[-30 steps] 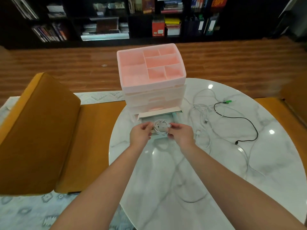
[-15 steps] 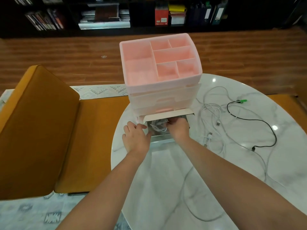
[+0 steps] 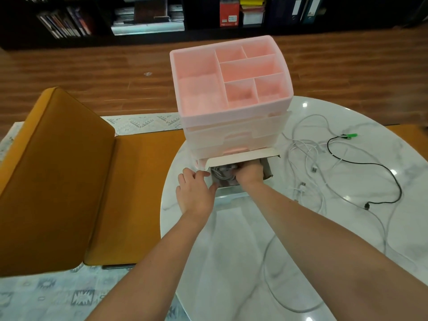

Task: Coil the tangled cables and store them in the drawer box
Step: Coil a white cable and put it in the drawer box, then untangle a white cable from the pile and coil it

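Head view: right hand [image 3: 250,173] reaches inside drawer [image 3: 268,172].

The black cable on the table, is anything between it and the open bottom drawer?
Yes. The tangle of white cables lies on the table between the black cable and the drawer; the right hand also fills the drawer.

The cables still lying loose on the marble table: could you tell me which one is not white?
The black cable, looping at the table's right with a green plug at its far end. The tangled cables beside it are all white.
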The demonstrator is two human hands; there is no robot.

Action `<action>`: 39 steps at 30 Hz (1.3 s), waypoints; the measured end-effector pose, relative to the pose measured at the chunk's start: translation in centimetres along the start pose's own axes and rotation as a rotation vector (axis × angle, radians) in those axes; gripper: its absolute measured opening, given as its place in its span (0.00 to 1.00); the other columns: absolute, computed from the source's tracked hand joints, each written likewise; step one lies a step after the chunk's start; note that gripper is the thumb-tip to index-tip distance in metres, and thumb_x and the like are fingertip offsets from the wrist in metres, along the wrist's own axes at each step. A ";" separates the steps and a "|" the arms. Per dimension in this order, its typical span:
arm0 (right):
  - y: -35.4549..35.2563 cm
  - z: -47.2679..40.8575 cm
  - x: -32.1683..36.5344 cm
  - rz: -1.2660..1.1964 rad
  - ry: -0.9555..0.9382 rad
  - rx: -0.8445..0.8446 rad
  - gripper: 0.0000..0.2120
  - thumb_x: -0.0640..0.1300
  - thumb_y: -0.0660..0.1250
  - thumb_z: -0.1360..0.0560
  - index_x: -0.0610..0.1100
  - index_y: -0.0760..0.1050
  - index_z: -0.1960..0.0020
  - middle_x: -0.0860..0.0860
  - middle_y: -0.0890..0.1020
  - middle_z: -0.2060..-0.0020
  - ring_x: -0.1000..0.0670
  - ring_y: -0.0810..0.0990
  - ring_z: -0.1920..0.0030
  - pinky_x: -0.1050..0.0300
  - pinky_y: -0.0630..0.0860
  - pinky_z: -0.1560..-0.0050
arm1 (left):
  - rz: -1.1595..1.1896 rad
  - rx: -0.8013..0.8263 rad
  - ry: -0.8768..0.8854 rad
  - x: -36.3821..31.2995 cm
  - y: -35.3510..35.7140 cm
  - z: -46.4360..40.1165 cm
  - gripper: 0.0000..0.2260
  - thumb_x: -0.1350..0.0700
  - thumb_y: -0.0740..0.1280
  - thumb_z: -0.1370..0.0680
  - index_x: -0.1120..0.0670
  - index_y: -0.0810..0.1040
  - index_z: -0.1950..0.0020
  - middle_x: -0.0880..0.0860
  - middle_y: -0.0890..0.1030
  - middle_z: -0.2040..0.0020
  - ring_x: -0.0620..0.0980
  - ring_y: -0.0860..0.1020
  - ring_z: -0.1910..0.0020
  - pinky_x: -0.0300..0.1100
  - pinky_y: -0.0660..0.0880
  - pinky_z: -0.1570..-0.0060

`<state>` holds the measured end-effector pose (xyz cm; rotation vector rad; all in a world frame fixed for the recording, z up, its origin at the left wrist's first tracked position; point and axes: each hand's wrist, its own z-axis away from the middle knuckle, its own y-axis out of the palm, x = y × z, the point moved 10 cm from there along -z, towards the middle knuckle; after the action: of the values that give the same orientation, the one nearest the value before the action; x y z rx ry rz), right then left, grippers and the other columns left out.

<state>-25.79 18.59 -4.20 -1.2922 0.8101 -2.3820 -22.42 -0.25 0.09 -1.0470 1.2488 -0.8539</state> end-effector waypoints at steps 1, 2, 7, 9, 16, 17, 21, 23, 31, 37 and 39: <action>0.1 0.0 0.2 0.019 -0.018 0.012 0.16 0.41 0.68 0.23 0.39 0.76 0.36 0.43 0.80 0.40 0.43 0.78 0.39 0.56 0.73 0.43 | 0.001 0.005 0.000 0.0 0.0 0.0 0.18 0.40 0.67 0.24 0.46 0.76 0.37 0.50 0.71 0.43 0.49 0.69 0.44 0.42 0.73 0.46; -0.3 0.6 0.6 0.035 -0.011 -0.009 0.14 0.39 0.67 0.23 0.38 0.76 0.38 0.42 0.80 0.42 0.43 0.78 0.41 0.57 0.73 0.44 | -0.002 0.008 0.001 0.0 0.0 0.1 0.18 0.40 0.67 0.24 0.46 0.76 0.37 0.50 0.71 0.43 0.49 0.69 0.44 0.42 0.73 0.46; -1.1 1.1 0.6 0.078 -0.014 -0.040 0.11 0.36 0.64 0.23 0.36 0.76 0.41 0.42 0.81 0.45 0.41 0.79 0.43 0.59 0.70 0.53 | -0.015 0.022 0.000 -0.1 -0.3 0.2 0.19 0.39 0.65 0.23 0.45 0.75 0.35 0.51 0.70 0.41 0.50 0.68 0.42 0.42 0.72 0.45; -1.9 1.7 0.4 0.074 -0.025 -0.029 0.10 0.36 0.64 0.23 0.35 0.78 0.44 0.41 0.82 0.47 0.41 0.80 0.45 0.60 0.69 0.56 | -0.034 0.035 0.001 -0.1 -0.4 0.3 0.20 0.40 0.64 0.22 0.45 0.75 0.33 0.51 0.70 0.40 0.50 0.68 0.40 0.42 0.71 0.43; -6.7 6.1 -2.6 -0.282 -0.070 -0.064 0.14 0.35 0.64 0.23 0.39 0.80 0.38 0.47 0.83 0.46 0.49 0.80 0.45 0.66 0.71 0.44 | -0.023 0.015 0.012 -1.8 -1.6 3.1 0.19 0.42 0.63 0.21 0.47 0.74 0.33 0.53 0.66 0.32 0.52 0.64 0.33 0.44 0.70 0.41; -7.3 6.9 -3.3 -0.333 -0.074 -0.071 0.13 0.35 0.65 0.23 0.39 0.81 0.40 0.47 0.84 0.49 0.50 0.81 0.49 0.63 0.74 0.44 | -0.014 -0.002 0.034 -2.5 -2.0 3.9 0.18 0.43 0.64 0.21 0.48 0.75 0.34 0.53 0.66 0.33 0.52 0.65 0.34 0.44 0.71 0.41; -9.3 10.1 -7.2 -0.404 -0.049 -0.059 0.08 0.35 0.68 0.25 0.46 0.82 0.56 0.50 0.81 0.63 0.54 0.76 0.67 0.62 0.73 0.60 | 0.127 0.094 0.116 -5.0 -1.0 7.7 0.11 0.45 0.64 0.21 0.46 0.77 0.41 0.50 0.72 0.41 0.49 0.70 0.40 0.44 0.74 0.46; -9.7 11.7 -9.2 -0.417 -0.031 -0.009 0.09 0.34 0.68 0.25 0.46 0.81 0.59 0.49 0.82 0.62 0.53 0.76 0.68 0.62 0.74 0.62 | 0.208 0.282 0.136 -6.1 1.1 10.1 0.10 0.44 0.64 0.21 0.46 0.80 0.46 0.48 0.76 0.46 0.49 0.75 0.44 0.47 0.76 0.49; -13.6 16.9 -15.8 -0.196 -0.054 0.042 0.15 0.34 0.60 0.24 0.48 0.83 0.53 0.53 0.84 0.59 0.59 0.78 0.61 0.67 0.72 0.58 | 0.394 0.970 0.345 -11.7 5.2 22.6 0.15 0.32 0.75 0.38 0.39 0.84 0.59 0.39 0.81 0.56 0.39 0.78 0.54 0.37 0.75 0.52; -15.0 18.8 -18.2 -0.122 -0.141 0.108 0.26 0.28 0.55 0.27 0.55 0.82 0.57 0.55 0.84 0.51 0.57 0.79 0.52 0.67 0.72 0.54 | 0.391 0.842 0.374 -13.8 5.0 23.8 0.12 0.36 0.73 0.31 0.44 0.83 0.58 0.43 0.83 0.59 0.40 0.79 0.59 0.38 0.74 0.57; -15.5 19.4 -18.6 -0.189 -0.158 0.119 0.22 0.30 0.59 0.27 0.54 0.83 0.54 0.55 0.84 0.51 0.55 0.80 0.50 0.65 0.74 0.50 | 0.531 0.803 0.305 -14.2 4.4 23.4 0.11 0.41 0.71 0.26 0.47 0.84 0.56 0.46 0.83 0.61 0.43 0.80 0.60 0.38 0.74 0.56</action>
<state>0.57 34.08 1.35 -1.5438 0.5135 -2.3896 -1.53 17.95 0.66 0.0621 1.1815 -0.9793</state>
